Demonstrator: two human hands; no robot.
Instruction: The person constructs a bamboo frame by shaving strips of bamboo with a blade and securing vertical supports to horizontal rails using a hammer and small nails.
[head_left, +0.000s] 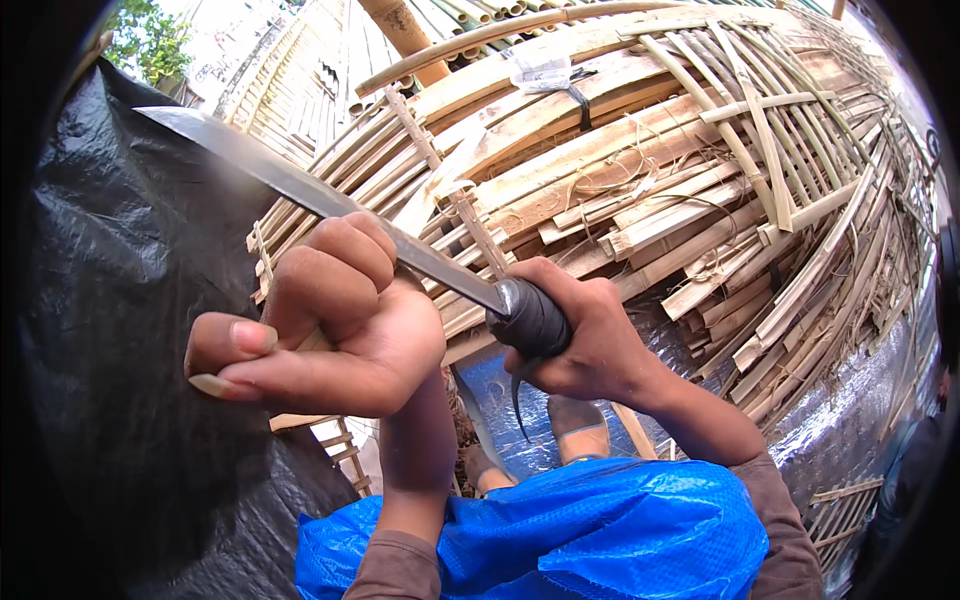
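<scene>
A long knife with a broad steel blade [285, 180] slants from the centre up to the far left, its pointed tip near the black sheet. My right hand [590, 330] is closed around its handle [530, 320], which is wrapped in black strip with a loose end hanging down. In front of the middle of the blade is my left hand [340, 320], its fingers curled and its thumb drawn toward the index finger. No object shows in that hand. Whether its knuckles touch the blade, I cannot tell.
Split bamboo strips [600, 190] lie stacked ahead and right, topped by a bamboo lattice [770, 120] and a clear plastic container [542, 72]. Black sheeting [130, 330] hangs at left. Blue plastic sheet [610, 530] covers my lap; my feet [580, 430] are below.
</scene>
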